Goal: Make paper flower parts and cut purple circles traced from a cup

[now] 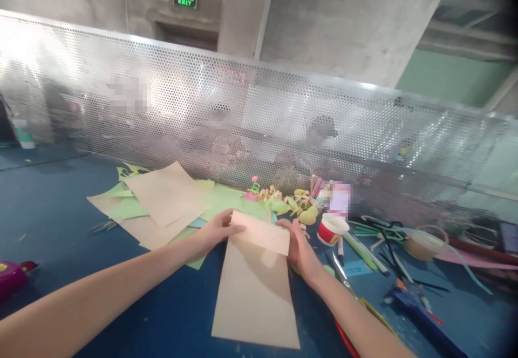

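Cream paper sheet (257, 298) lies before the person on a dark blue bench (141, 315), its near end flat toward the bench's near edge and its far end turned up into a paler band (whether the crease is pressed down, I cannot tell). The left hand (220, 228) is nearly closed on that band's left corner, thumb in front and fingers behind. The right hand (302, 250) is half curled at the band's right end, its fingers reaching along the upper edge; it touches the paper, but how firmly it grips is hidden.

Beyond the left hand, toward the far edge, loose cream sheets (168, 193) overlap light green paper (226, 198). Along that far edge, in front of a perforated metal panel (170, 88), stand a small pink-and-green coiled ornament (253, 189) and, to its right, a heap of yellow-green cut-outs (297, 207). Just beyond the right hand is a red-and-white paper cup (333, 229). Scissors (340, 269) lie beside the right forearm, partly covered by it; farther toward the bench's right edge are a blue glue gun (424, 317) and a roll of tape (423, 243). At the left of the view lies a magenta plastic tool (12, 279) (only partly shown).
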